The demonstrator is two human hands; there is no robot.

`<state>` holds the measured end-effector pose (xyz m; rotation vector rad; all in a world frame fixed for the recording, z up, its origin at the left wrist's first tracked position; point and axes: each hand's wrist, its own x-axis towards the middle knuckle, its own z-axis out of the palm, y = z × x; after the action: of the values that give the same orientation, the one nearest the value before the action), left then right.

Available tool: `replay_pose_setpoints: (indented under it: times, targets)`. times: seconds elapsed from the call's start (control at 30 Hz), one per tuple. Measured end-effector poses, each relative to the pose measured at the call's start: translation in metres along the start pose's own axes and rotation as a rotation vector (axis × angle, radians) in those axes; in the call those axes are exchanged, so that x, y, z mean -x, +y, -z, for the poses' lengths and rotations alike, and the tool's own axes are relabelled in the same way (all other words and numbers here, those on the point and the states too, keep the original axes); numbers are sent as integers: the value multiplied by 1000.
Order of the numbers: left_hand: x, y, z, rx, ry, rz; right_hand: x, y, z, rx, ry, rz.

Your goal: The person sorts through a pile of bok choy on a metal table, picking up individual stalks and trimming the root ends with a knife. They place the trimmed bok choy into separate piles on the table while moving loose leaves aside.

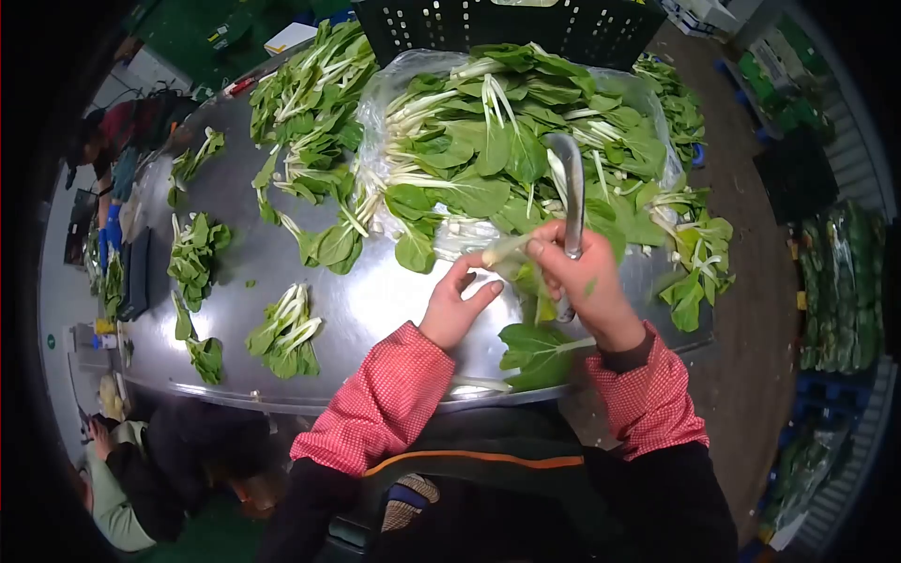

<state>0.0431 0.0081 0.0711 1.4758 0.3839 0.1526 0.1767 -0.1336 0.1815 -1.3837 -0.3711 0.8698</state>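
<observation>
My right hand (pixel 587 281) is closed around the handle of a curved metal knife (pixel 573 183) and also pinches a leafy green stalk (pixel 511 249). The curved end of the tool points up and away. Just left of it, my left hand (pixel 462 305) has its thumb and fingers apart, with its fingertips by the pale root end of the stalk. A large heap of leafy greens (pixel 479 141) lies in clear plastic beyond both hands. Below my right hand, a loose leaf (pixel 535 352) lies near the table's front edge.
Small bunches of greens (pixel 286 333) lie left on the metal table (pixel 366 310). A black crate (pixel 427 28) stands at the back. Other people are at the left, one with blue gloves (pixel 114 225). Packed greens (pixel 840 291) stand on the right.
</observation>
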Motion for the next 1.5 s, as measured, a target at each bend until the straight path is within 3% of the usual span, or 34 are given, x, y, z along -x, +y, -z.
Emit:
replay_pose_setpoints:
  times: [0.07, 0.2, 0.23, 0.33, 0.43, 0.53, 0.67, 0.87, 0.97, 1.07, 1.17, 1.3, 1.4, 1.43, 1.47, 1.5]
  targets:
    - [2, 23, -2, -42, 118, -84, -2, -3, 2, -24, -2, -7]
    - [-3, 31, -10, 77, -59, -153, -2, -1, -5, -62, -76, 23]
    - [-2, 39, -12, 149, -89, -90, -1, 0, -7, -67, -92, 35]
    - [2, 38, -5, 238, -75, -72, -9, -1, 6, 79, 34, 93]
    - [10, 48, 9, 286, -40, 53, -22, 18, 25, 590, 193, 489]
    - [16, 47, 14, 243, -3, 127, -7, 28, 24, 1189, 141, 715]
    - [22, 48, 10, 286, -10, 201, 1, 37, 8, 1295, 117, 798]
    - [25, 53, 6, 410, -5, 230, -15, 82, 47, 1316, 24, 708]
    - [18, 47, 9, 277, 59, 171, -9, 96, 66, 1215, 112, 395]
    - [12, 37, 4, 173, 72, 130, 3, 56, 26, 497, 6, 172]
    - [11, 43, -7, 66, 33, 72, -1, 55, 8, 374, -120, 217]
    - [6, 50, 3, -855, 341, -392, -4, 53, 20, 477, -12, 152]
    - [6, 44, -5, -484, 74, -206, -1, 60, 19, 521, -73, 187]
    - [9, 43, -9, -382, -11, -60, -2, 58, 20, 559, -103, 239]
    - [6, 25, -8, 14, -101, 156, -4, 56, 21, 596, -132, 292]
    - [3, 24, -7, -77, -104, 132, -5, 54, 23, 633, -160, 345]
